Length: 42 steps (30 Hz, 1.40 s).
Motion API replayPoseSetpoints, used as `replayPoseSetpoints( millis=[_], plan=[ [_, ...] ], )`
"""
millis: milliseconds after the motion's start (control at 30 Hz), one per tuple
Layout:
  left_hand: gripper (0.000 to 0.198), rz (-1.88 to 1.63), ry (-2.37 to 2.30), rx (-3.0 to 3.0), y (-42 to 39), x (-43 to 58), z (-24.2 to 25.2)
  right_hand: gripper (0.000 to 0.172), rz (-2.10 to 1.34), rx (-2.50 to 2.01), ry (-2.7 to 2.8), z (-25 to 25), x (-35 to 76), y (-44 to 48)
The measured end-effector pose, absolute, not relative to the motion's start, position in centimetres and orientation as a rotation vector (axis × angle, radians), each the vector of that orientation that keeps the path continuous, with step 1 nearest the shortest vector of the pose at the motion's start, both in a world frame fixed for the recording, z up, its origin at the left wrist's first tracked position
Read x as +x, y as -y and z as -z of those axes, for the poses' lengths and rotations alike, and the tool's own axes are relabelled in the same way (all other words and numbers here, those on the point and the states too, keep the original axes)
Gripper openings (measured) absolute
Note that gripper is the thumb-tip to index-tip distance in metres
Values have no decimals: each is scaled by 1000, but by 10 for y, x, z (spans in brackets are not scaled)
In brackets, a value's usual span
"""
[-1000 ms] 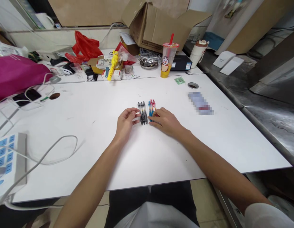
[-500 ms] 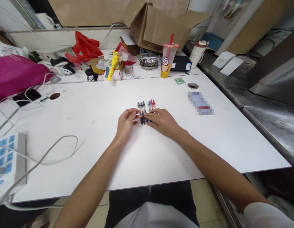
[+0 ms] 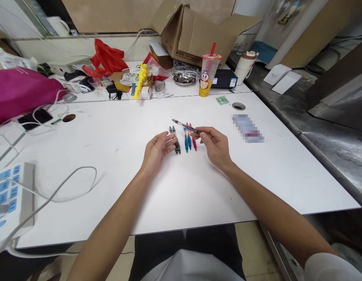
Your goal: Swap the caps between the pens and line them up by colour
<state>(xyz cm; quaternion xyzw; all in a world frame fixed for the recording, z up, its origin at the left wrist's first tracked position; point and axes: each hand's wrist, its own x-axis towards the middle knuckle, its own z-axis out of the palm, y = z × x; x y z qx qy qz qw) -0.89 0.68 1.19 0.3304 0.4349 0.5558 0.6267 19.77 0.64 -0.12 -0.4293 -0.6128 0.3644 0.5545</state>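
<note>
My right hand (image 3: 214,146) pinches a black pen (image 3: 187,127) between thumb and fingers, held above the table with its far end pointing left. Below it, two blue pens (image 3: 186,143) and a pink-red one (image 3: 194,144) lie side by side, partly covered by the held pen and my fingers. Two black pens (image 3: 177,147) lie together to their left. My left hand (image 3: 159,150) is beside these black pens, fingers apart and partly over them; whether the fingertips touch them I cannot tell.
Toward the back stand a drink cup (image 3: 206,76) with a red straw, a cardboard box (image 3: 192,35) and a yellow stick-like object (image 3: 141,81). A power strip (image 3: 14,199) with a looping cable lies at left. A blurred-out item (image 3: 247,128) lies at right.
My right hand has lifted one black pen off the row and drawn it to the right. The blue and pink-red pens now show more. My left hand's fingers have spread beside the black pens.
</note>
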Motion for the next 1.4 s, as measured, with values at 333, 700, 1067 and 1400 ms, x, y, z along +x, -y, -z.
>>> replayPoseSetpoints(
  millis=[333, 700, 1067, 1400],
  plan=[
    [26, -1314, -854, 818, -7, -9, -12, 48, -1641, -945, 1487, -4, 190, -2],
    [27, -1370, -939, 838, 0, -3, -13, 35, -1121, -1168, 1948, -6, 194, 5],
    [25, -1316, -882, 761, 0, 3, -10, 26, -1045, -1091, 1614, 10, 188, -3],
    [15, -1325, -944, 741, 1, 3, -9, 30, -1112, -1100, 1592, 11, 188, -3]
  ],
)
